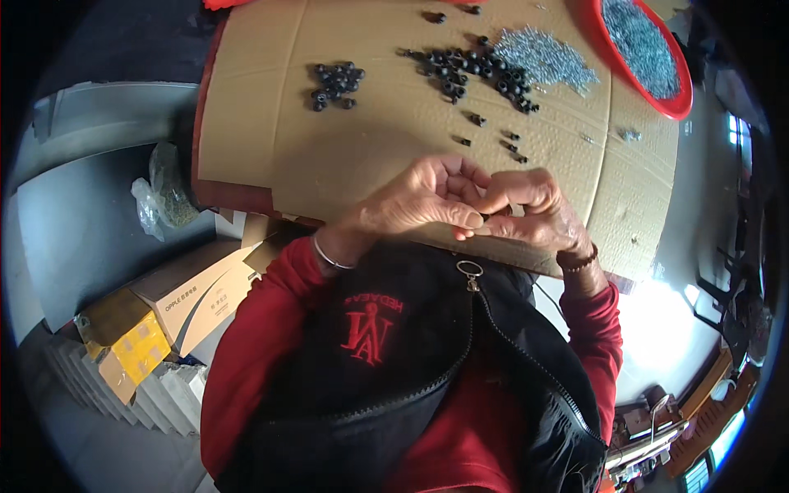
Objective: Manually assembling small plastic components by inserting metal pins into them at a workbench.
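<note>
My left hand (pixel 427 195) and my right hand (pixel 530 209) meet above the near edge of the cardboard sheet (pixel 246 107), fingertips pinched together. Between them sits a small dark piece, mostly hidden by the fingers, so its kind cannot be made out. Beyond the hands, a few small black plastic parts (pixel 514 148) lie loose. Farther off is a larger heap of the same black parts (pixel 460 66), touching a spread of small silvery metal pieces, seemingly screws (pixel 546 57). A separate cluster of black parts (pixel 337 85) lies to the left.
At the far right stands a red basin (pixel 679 105) full of silvery metal pieces. Left of the table are a clear plastic bag (pixel 168 189) and a cardboard box (pixel 205 287), with a yellow-taped carton (pixel 140 349) near stacked grey slabs (pixel 156 394).
</note>
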`<action>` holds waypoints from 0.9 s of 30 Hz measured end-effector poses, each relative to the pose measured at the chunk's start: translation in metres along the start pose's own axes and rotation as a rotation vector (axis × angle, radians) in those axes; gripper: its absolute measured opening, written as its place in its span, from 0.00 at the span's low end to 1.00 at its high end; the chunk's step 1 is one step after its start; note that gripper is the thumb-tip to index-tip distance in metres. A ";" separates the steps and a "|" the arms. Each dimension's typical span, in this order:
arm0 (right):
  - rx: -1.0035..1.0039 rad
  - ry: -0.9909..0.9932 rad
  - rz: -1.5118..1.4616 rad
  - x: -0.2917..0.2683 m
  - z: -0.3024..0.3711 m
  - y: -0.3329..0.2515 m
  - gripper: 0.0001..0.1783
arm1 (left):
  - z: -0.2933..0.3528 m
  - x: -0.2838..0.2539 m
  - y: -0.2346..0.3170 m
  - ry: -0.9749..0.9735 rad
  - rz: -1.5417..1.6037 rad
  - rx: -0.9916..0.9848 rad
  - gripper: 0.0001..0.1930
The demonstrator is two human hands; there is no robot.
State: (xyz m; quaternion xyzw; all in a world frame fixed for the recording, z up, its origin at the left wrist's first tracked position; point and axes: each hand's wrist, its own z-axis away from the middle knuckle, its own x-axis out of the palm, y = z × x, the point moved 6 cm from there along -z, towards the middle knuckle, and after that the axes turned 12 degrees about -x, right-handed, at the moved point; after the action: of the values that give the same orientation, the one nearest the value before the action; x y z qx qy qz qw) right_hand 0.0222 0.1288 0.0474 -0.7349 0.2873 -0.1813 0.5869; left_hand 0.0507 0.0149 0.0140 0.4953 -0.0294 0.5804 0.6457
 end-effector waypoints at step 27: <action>0.170 0.893 0.669 -0.035 0.091 0.027 0.06 | 0.070 -0.071 0.068 1.407 -1.400 1.096 0.17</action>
State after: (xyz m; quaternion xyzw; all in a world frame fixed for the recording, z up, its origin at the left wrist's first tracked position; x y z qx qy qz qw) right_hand 0.0446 0.2163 0.0011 -0.4058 0.7096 -0.3011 0.4911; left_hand 0.0124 -0.0945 0.0474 0.1825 0.8819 0.1756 0.3976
